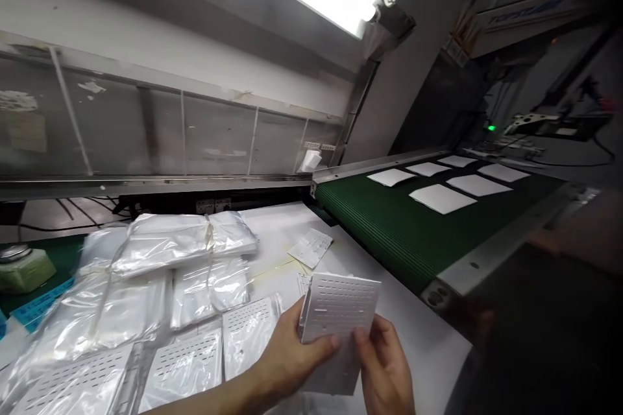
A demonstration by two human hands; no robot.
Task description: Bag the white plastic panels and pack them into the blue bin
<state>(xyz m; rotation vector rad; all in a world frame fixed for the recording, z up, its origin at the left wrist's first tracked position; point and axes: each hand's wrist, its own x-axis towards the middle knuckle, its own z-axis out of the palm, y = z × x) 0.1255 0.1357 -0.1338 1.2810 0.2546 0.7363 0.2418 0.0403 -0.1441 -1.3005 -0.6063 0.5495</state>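
Both hands hold a small stack of white perforated plastic panels (339, 307) above the white table (428, 343). My left hand (287, 356) grips the stack's left edge, thumb across its lower front. My right hand (384, 366) pinches the lower right edge, fingers curled behind. The top panel faces me, with rows of small slots.
Clear plastic bags (165, 246) of similar panels lie piled to the left, more bagged panels (185, 366) at the front. A loose panel (311, 247) rests further back. A green conveyor belt (389, 227) on the right carries several white sheets (442, 198). A glass screen stands behind.
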